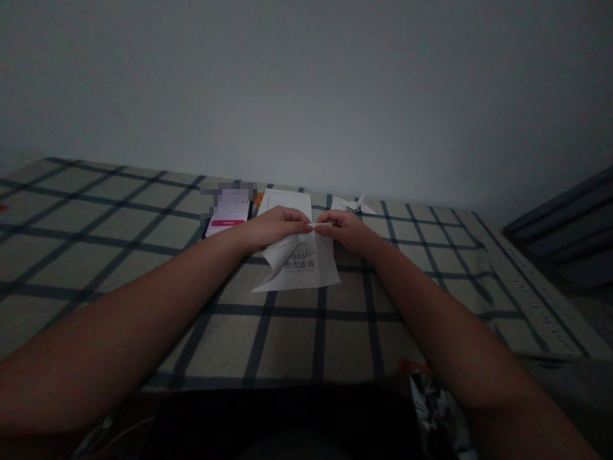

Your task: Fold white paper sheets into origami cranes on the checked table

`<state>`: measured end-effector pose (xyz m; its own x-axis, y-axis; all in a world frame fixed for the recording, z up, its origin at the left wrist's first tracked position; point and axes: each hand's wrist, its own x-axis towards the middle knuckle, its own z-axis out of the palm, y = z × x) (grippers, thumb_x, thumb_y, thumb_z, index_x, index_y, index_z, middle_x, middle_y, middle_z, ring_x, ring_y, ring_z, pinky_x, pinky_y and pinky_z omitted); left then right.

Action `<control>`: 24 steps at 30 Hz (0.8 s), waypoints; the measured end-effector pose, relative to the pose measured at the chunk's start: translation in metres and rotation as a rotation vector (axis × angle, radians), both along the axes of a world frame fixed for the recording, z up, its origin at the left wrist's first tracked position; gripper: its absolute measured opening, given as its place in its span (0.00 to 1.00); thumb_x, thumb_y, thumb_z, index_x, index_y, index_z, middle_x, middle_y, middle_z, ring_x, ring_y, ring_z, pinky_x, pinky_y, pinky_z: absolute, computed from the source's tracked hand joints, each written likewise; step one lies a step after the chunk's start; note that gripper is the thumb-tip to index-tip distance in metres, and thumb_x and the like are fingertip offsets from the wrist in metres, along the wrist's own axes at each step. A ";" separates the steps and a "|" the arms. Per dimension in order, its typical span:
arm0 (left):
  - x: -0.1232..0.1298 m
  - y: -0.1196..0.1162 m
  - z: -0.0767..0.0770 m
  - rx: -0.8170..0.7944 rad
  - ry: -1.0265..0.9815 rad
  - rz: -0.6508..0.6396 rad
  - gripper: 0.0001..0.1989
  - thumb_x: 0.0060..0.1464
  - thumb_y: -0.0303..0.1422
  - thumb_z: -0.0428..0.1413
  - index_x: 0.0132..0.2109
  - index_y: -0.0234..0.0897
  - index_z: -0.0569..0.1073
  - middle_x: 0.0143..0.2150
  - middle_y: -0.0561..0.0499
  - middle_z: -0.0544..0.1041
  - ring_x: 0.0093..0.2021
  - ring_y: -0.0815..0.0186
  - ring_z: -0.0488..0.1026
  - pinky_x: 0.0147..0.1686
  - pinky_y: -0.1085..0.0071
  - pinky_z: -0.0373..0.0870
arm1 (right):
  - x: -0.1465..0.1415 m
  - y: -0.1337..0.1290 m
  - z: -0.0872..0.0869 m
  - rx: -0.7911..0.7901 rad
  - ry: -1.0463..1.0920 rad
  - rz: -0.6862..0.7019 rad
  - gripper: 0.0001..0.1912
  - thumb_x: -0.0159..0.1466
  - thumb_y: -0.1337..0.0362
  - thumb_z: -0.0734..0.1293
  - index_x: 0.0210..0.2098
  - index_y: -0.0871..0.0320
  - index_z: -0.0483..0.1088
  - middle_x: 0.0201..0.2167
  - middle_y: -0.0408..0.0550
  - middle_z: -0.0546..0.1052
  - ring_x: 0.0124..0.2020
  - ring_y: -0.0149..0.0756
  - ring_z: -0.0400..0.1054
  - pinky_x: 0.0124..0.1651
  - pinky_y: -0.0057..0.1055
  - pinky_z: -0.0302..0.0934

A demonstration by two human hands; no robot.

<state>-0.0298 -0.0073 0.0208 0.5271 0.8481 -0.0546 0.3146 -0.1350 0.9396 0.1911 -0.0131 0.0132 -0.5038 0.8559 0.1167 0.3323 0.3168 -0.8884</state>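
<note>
A thin white sheet of paper (pixel 301 262) with a grey printed logo and characters hangs from between my fingers, its lower left corner curling. My left hand (pixel 280 225) pinches the sheet's top edge between thumb and fingers. Close beside it, my right hand (pixel 348 229) pinches the same edge, so the fingertips of both hands nearly meet. A crease runs down the paper below the fingertips. Just behind the hands lies a white paper pad or booklet (pixel 288 199), partly hidden by my left hand. A folded white paper crane (pixel 355 204) sits behind my right hand.
A phone (pixel 230 214) with a lit screen lies left of my left hand, an orange item (pixel 259 199) beside it. The checked tablecloth (pixel 292 342) covers the table, which meets a plain wall (pixel 306 89). Dark grey fabric (pixel 575 223) hangs at the right.
</note>
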 end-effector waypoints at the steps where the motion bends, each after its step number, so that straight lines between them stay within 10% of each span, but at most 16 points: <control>1: 0.000 0.000 0.000 0.000 -0.001 0.000 0.14 0.50 0.43 0.63 0.37 0.37 0.80 0.33 0.50 0.80 0.31 0.65 0.73 0.34 0.68 0.68 | 0.000 0.000 0.000 0.005 -0.003 0.002 0.16 0.59 0.51 0.69 0.36 0.59 0.72 0.31 0.45 0.72 0.30 0.32 0.63 0.32 0.30 0.56; 24: 0.002 -0.002 0.002 0.006 0.024 -0.006 0.17 0.50 0.45 0.62 0.39 0.34 0.78 0.34 0.50 0.78 0.32 0.65 0.73 0.32 0.70 0.68 | 0.001 0.001 0.003 -0.024 -0.028 0.053 0.15 0.59 0.54 0.69 0.38 0.61 0.73 0.34 0.46 0.75 0.33 0.33 0.65 0.35 0.30 0.58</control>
